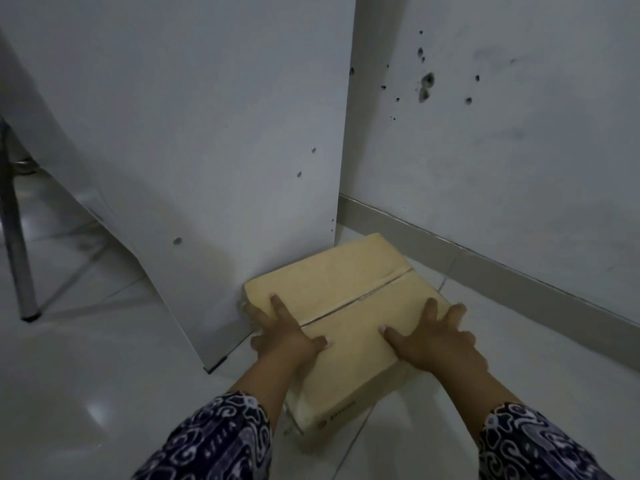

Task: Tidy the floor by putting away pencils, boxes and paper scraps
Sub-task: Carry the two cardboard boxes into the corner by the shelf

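A closed tan cardboard box [349,289] lies flat on the white tiled floor, its far corner tucked against a white cabinet side panel [214,140] near the wall. My left hand [282,332] lies on the box's near left part with straight spread fingers, some reaching over the left edge. On the near right part of the lid, my right hand [438,336] presses flat, fingers spread toward the right edge. A seam between the flaps runs across the lid between my hands and the far side.
A stained white wall [502,116] with a grey skirting board [519,275] runs along the right. A metal chair or table leg [20,258] stands at the left. Glossy floor tiles [86,393] stretch to the left and front.
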